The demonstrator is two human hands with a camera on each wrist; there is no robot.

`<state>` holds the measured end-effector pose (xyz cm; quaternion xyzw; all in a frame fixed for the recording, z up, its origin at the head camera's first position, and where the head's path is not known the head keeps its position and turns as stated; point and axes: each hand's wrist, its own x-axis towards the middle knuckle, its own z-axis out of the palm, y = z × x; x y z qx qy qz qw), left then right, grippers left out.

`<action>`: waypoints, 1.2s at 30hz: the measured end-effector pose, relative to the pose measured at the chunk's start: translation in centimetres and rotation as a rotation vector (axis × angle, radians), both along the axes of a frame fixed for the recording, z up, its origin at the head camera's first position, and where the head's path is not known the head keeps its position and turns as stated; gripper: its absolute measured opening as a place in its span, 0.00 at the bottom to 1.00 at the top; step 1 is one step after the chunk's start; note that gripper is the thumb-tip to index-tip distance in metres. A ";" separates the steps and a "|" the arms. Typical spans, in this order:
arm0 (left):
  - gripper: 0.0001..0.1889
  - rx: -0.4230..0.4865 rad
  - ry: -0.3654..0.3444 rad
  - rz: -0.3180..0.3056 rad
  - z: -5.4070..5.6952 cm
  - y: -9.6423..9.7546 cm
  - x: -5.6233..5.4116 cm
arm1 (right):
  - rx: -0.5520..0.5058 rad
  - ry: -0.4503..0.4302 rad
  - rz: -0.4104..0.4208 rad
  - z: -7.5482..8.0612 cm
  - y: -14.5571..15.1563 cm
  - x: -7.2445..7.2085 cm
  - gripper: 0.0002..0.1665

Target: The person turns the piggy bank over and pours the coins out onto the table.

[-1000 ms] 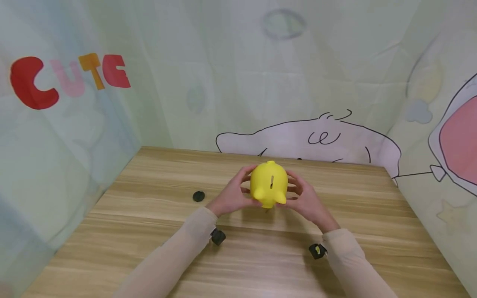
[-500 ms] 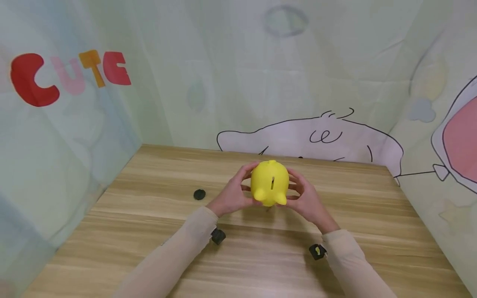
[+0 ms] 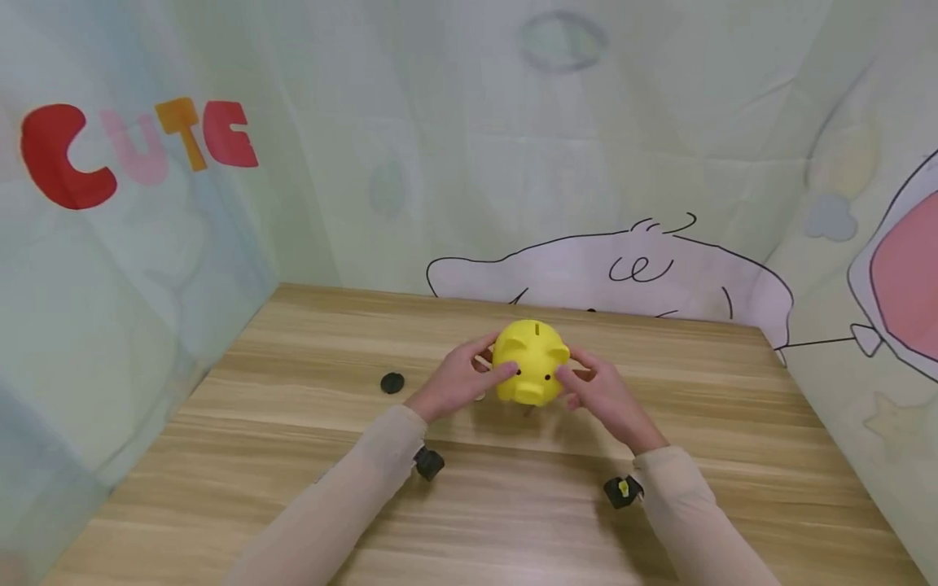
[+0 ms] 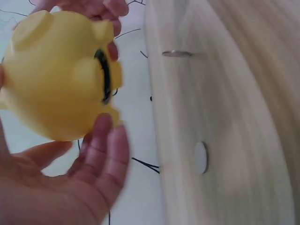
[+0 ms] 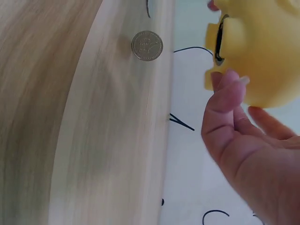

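A yellow piggy bank (image 3: 529, 358) is held up over the wooden table, its snout and eyes toward me and the coin slot on top. My left hand (image 3: 460, 378) grips one side, thumb on its face near the eye. On the opposite side my right hand (image 3: 602, 397) holds it, thumb by the other eye. A dark opening (image 4: 104, 76) shows on its underside in the left wrist view. Below it are a thin coin (image 4: 176, 53) seen nearly edge-on and another coin (image 4: 201, 157). The right wrist view shows a coin (image 5: 146, 46) with an embossed face.
A small black disc (image 3: 392, 382) lies on the wooden table (image 3: 308, 342) left of the hands. Printed cloth (image 3: 352, 163) stands around the table's back and sides. Each wrist carries a small black camera, such as the left camera (image 3: 429, 464).
The piggy bank has tipped back, so its face now shows and the slot sits farther up. Both thumbs have come up onto its face. A coin now shows beside the left hand.
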<state>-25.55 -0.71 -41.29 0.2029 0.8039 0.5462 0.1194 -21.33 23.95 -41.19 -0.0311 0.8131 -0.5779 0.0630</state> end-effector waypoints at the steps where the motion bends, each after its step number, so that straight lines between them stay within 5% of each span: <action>1: 0.41 -0.029 -0.009 0.003 0.2 0.0 0.0 | 0.009 -0.009 -0.009 0.1 -0.1 0.0 0.37; 7: 0.38 -0.057 -0.116 -0.013 0.7 -0.1 0.0 | 0.056 -0.075 -0.023 0.7 -0.7 -0.2 0.40; 15: 0.45 -0.066 -0.257 0.024 0.5 -0.3 -0.1 | -0.012 -0.170 0.010 0.3 -0.9 -0.3 0.45; 23: 0.46 -0.036 -0.313 -0.018 0.5 -0.2 -0.5 | -0.044 -0.194 0.009 0.1 -0.4 -0.8 0.45; 36: 0.45 0.162 -0.320 -0.156 -0.1 -0.6 -0.9 | -0.210 -0.107 0.069 -0.2 0.0 -0.5 0.48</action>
